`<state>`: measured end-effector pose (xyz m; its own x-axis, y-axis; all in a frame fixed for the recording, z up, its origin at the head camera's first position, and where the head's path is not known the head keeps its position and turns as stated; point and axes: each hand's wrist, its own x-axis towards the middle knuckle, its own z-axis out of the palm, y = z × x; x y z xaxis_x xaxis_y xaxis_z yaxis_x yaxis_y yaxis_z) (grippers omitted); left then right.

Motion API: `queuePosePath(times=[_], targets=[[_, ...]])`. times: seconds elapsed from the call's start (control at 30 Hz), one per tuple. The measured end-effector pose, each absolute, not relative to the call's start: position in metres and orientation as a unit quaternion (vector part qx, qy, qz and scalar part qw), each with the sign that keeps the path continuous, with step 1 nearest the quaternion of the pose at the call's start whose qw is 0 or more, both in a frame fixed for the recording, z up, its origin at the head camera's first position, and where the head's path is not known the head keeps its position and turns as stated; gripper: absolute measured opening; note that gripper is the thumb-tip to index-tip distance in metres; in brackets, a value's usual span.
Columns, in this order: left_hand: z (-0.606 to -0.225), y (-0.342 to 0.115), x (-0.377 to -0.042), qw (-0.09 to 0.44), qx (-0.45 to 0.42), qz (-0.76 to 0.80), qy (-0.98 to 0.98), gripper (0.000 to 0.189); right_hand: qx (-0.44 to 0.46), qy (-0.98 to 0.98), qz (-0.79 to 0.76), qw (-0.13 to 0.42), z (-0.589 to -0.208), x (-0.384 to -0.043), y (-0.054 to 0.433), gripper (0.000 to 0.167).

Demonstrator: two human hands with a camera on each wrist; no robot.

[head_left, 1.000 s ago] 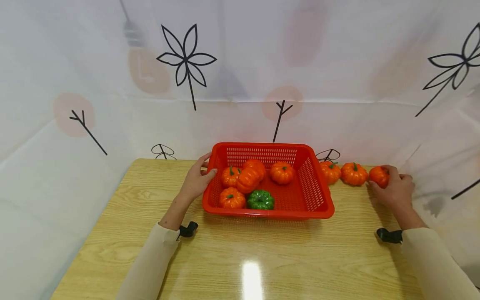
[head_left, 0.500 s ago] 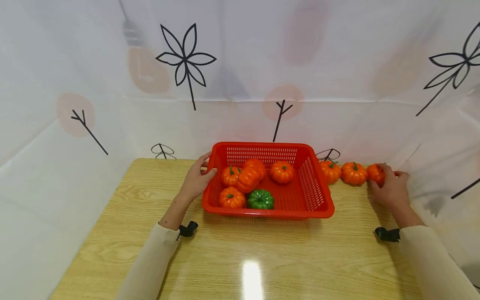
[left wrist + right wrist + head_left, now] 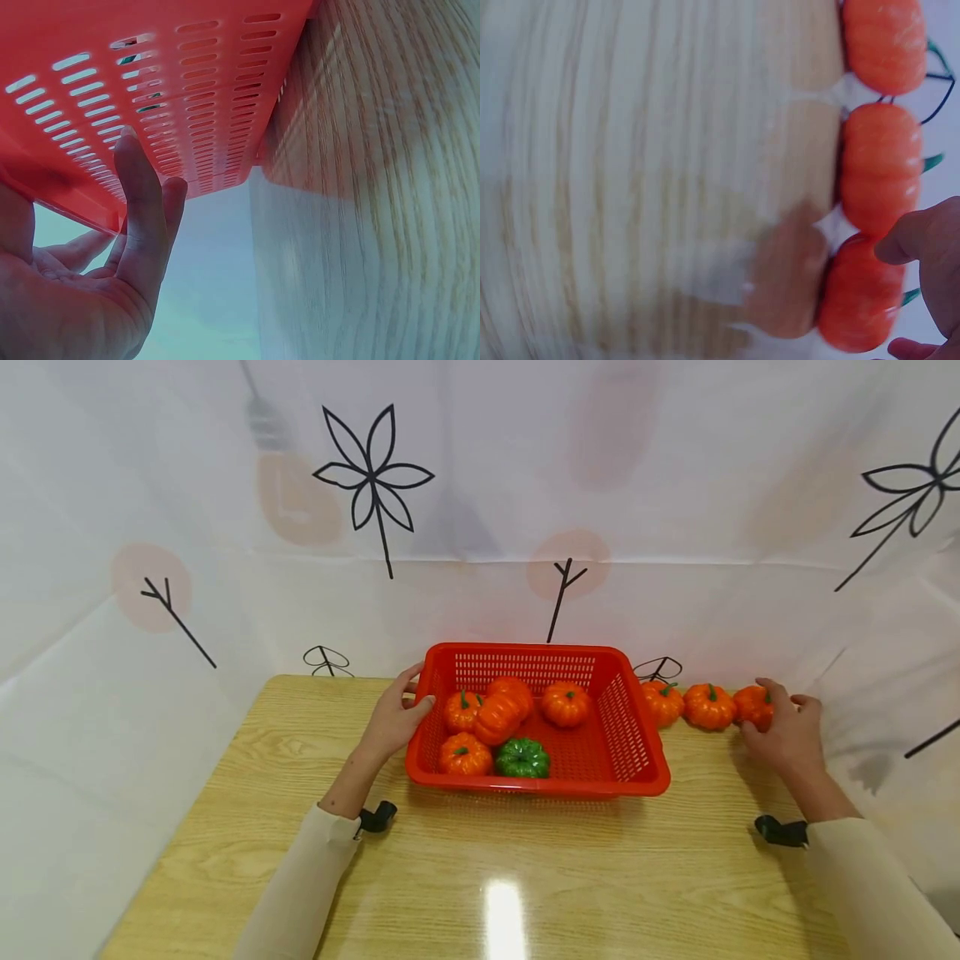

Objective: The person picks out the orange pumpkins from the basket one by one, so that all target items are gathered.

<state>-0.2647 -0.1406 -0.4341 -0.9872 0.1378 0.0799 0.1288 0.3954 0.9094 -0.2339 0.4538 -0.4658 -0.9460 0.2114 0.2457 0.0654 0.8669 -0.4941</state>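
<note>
A red perforated plastic basket [image 3: 536, 787] stands on the wooden table, with several orange toy pumpkins [image 3: 566, 704] and one green pumpkin [image 3: 522, 759] inside. My left hand [image 3: 393, 720] holds its left side, thumb over the rim; the left wrist view shows fingers [image 3: 142, 217] against the outer slotted wall [image 3: 199, 82]. Right of the basket, three orange pumpkins form a row along the back edge. Around the rightmost pumpkin [image 3: 753, 707], my right hand [image 3: 787, 731] is spread loosely, index finger behind and thumb at the front. In the right wrist view that thumb [image 3: 907, 238] overlaps this pumpkin [image 3: 861, 296].
The middle pumpkin [image 3: 709, 707] touches or nearly touches its neighbours. Another pumpkin [image 3: 663, 704] is partly hidden by the basket's right wall. A patterned white cloth [image 3: 480, 602] hangs behind the table [image 3: 600, 877] and on both sides.
The rightmost pumpkin has shifted slightly left toward the row. My right hand went left with it, then loosened and drew back a little right, uncovering the stem. The left hand stays put.
</note>
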Motion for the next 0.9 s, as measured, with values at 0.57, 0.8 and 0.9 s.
queuePosePath(times=[0.57,0.8,0.9], targets=[[-0.437,-0.142,-0.266,0.008,0.079,0.547,0.833,0.065,0.038,-0.94,0.282,0.189,-0.401,-0.208,0.355,0.051],[-0.436,-0.141,-0.266,0.007,0.082,0.544,0.835,0.065,0.08,-0.929,0.298,0.204,-0.385,-0.196,0.317,0.051],[-0.436,-0.142,-0.265,0.006,0.078,0.544,0.835,0.065,0.1,-0.924,0.304,0.21,-0.38,-0.192,0.302,0.05]])
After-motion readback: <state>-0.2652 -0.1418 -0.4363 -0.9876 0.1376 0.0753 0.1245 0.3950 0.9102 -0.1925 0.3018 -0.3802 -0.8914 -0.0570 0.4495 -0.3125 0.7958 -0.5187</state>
